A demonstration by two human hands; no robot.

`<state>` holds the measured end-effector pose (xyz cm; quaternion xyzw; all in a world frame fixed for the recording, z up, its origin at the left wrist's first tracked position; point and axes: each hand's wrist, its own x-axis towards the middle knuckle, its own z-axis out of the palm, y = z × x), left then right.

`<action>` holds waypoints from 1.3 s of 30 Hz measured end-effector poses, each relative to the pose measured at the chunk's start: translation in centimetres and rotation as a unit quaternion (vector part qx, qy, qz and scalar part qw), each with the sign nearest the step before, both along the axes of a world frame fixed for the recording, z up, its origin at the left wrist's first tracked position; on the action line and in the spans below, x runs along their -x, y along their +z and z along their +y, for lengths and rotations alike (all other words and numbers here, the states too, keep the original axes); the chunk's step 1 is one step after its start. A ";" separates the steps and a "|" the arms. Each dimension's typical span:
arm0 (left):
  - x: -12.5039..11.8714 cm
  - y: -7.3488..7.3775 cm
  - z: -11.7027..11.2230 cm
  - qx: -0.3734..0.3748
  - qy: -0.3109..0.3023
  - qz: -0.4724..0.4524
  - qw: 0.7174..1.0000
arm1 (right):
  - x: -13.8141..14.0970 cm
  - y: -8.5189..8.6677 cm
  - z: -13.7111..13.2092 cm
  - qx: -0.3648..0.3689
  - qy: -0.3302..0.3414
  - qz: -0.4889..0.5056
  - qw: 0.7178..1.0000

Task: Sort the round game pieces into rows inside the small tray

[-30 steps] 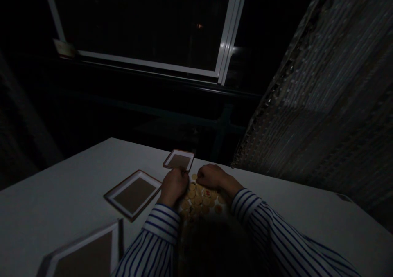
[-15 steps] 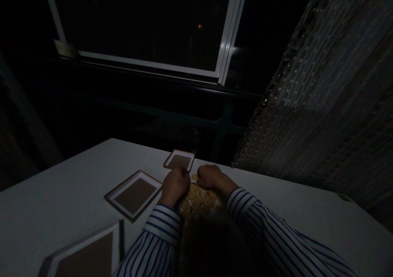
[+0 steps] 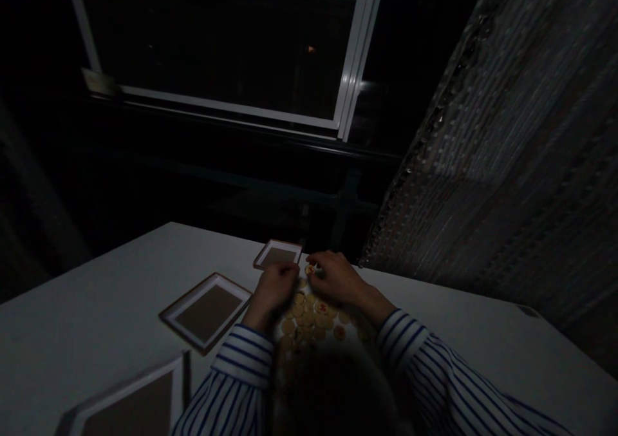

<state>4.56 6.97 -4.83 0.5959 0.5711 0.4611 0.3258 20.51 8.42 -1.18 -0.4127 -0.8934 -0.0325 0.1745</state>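
Round wooden Chinese chess pieces (image 3: 306,320) lie in a pile on the white table between my forearms; a few show red characters. My right hand (image 3: 334,277) is at the far side of the pile, its thumb and fingers curved around one piece with a red mark (image 3: 309,269). Left of it, my left hand (image 3: 277,286) is closed, fingertips pressed together near the small tray; whatever is in them is hidden. Both sleeves are striped blue and white. The dim light blurs the near pieces.
A small shallow tray or box lid (image 3: 279,254) lies at the table's far edge. A larger one (image 3: 207,312) is to the left, and another (image 3: 140,394) at the near left. A beaded curtain (image 3: 463,185) hangs at the right, beyond the white table (image 3: 458,352). A window frame (image 3: 217,104) is ahead.
My right hand has opened out from a tighter curl, and a red-marked piece now shows at its fingertips. My left hand stays closed near the small tray. The view has shifted slightly.
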 end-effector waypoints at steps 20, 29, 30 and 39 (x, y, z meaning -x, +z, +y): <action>-1.8 4.2 -2.7 0.025 -0.156 -0.123 0.980 | -2.2 2.6 -5.2 -0.080 0.031 0.036 0.996; -3.6 5.5 -4.2 0.041 -0.167 -0.149 0.974 | -6.1 2.3 -7.4 -0.081 0.005 0.135 0.988; -3.8 5.5 -4.2 0.045 -0.168 -0.147 0.974 | -6.5 2.2 -7.7 -0.082 0.001 0.148 0.986; -5.1 5.6 -4.7 0.056 -0.183 -0.114 0.975 | -10.0 1.5 -9.5 -0.061 -0.048 0.188 0.979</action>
